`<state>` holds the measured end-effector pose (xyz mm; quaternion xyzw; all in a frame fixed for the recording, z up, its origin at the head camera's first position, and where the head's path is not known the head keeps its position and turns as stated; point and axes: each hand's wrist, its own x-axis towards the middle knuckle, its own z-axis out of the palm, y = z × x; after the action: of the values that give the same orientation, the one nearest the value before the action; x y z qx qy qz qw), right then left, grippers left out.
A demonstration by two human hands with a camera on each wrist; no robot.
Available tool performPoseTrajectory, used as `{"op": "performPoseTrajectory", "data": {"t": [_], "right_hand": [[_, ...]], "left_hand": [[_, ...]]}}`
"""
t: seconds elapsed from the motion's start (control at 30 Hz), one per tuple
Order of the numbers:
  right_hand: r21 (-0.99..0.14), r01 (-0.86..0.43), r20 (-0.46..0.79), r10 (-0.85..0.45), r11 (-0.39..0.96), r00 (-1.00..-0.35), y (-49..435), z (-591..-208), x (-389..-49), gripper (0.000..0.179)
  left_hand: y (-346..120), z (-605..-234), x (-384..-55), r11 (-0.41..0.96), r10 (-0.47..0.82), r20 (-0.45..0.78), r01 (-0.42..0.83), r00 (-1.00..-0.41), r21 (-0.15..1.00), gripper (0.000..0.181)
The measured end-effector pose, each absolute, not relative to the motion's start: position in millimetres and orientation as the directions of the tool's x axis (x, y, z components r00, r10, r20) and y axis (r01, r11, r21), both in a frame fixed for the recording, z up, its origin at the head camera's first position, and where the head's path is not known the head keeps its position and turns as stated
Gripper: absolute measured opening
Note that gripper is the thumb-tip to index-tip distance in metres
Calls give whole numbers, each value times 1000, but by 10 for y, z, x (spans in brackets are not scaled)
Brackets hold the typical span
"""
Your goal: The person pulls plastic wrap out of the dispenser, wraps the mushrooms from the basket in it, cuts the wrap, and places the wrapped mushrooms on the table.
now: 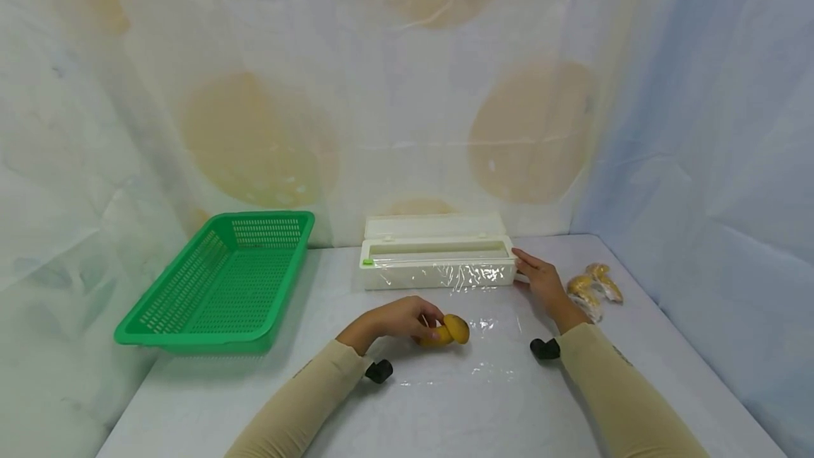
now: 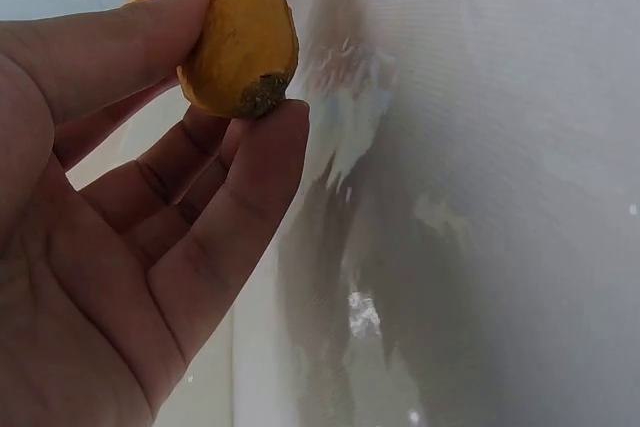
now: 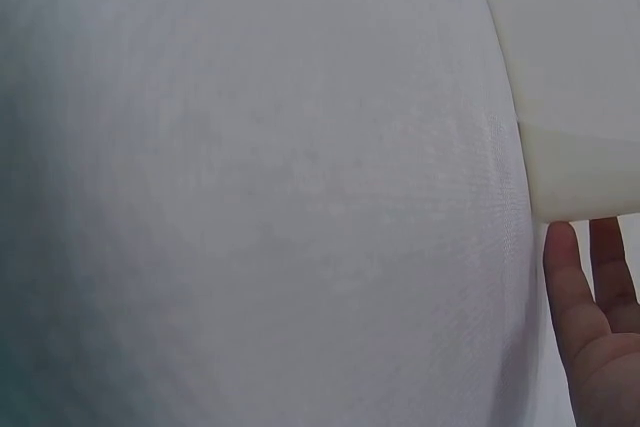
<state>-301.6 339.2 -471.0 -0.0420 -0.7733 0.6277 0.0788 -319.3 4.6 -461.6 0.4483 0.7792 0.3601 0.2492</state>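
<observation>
My left hand [image 1: 407,318] pinches a small yellow gourd [image 1: 456,329] between thumb and fingers, over clear film on the table. In the left wrist view the brown stem end of the gourd [image 2: 245,47] faces me, with the thumb on one side. A white cling film dispenser [image 1: 439,276] stands with its lid raised, and clear cling film [image 1: 483,366] runs from its front toward me. My right hand [image 1: 540,281] touches the dispenser's right end; in the right wrist view straight fingertips [image 3: 562,242] meet its pale edge [image 3: 580,187].
A green plastic basket [image 1: 292,271] stands on the left of the white table. To the right of my right hand lie yellow pieces [image 1: 585,288] wrapped in clear film. Patterned sheets form walls behind and on both sides.
</observation>
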Motion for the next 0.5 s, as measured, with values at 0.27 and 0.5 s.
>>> {"op": "performPoseTrajectory", "data": {"t": [0.27, 0.5], "right_hand": [[-979, -39, 73, 162, 200, -984, 3408, -4728, -3026, 49], [-983, -31, 62, 168, 180, -984, 3411, -4724, -3037, 48]], "left_hand": [[81, -4691, -3211, 342, 880, -62, 538, -471, 770, 25], [88, -4738, -3214, 346, 878, -60, 544, -474, 764, 25]]}}
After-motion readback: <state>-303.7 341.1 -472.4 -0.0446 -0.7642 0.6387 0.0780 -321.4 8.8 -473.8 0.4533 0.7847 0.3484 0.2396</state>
